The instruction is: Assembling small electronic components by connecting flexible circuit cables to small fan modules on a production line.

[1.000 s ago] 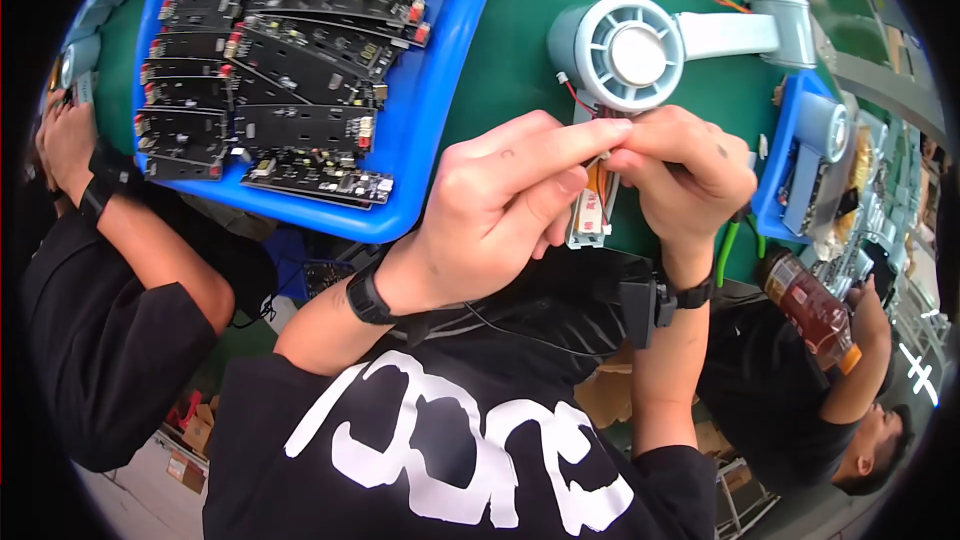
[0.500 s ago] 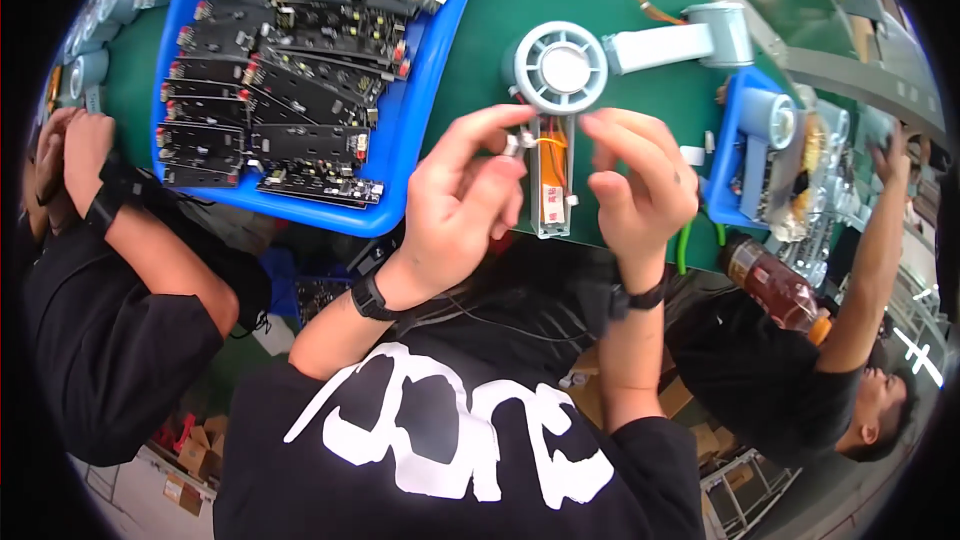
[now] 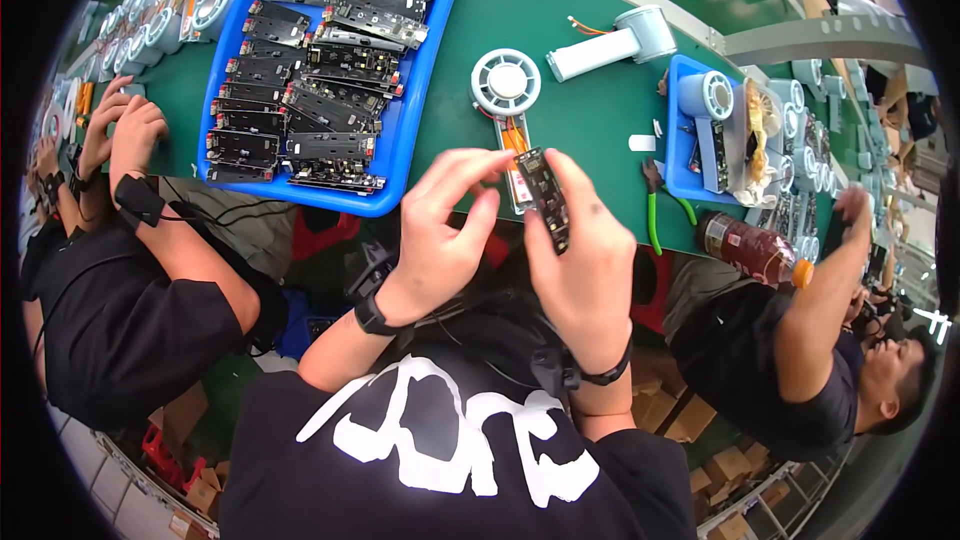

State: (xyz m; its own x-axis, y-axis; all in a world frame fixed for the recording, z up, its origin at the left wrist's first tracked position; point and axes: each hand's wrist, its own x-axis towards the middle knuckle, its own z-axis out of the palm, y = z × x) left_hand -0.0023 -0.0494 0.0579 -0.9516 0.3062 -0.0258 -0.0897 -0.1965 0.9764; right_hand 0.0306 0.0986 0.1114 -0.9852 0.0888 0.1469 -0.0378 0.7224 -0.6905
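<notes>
A black circuit board [image 3: 543, 198] is held upright between the thumb and fingers of my right hand [image 3: 588, 265]. Just left of it, my left hand [image 3: 440, 232] has its fingers curved and apart, their tips close to the board's upper end and a small fan's handle. Whether they touch a wire there I cannot tell. This handheld fan [image 3: 505, 83] lies on the table with its round pale-blue head away from me. Its handle is uncovered, showing an orange battery [image 3: 517, 185] and thin wires, partly hidden behind the board and my fingers.
A blue tray [image 3: 398, 150] of stacked circuit boards stands left. Another fan [image 3: 640, 35] lies beyond. Green-handled pliers [image 3: 654, 210], a blue bin [image 3: 676, 130] with parts and a bottle [image 3: 750, 245] are at right. People work on both sides.
A circuit board is now in my right hand, which was without one before. My left fingers have moved apart from the small white connector. The view has shifted, showing more table.
</notes>
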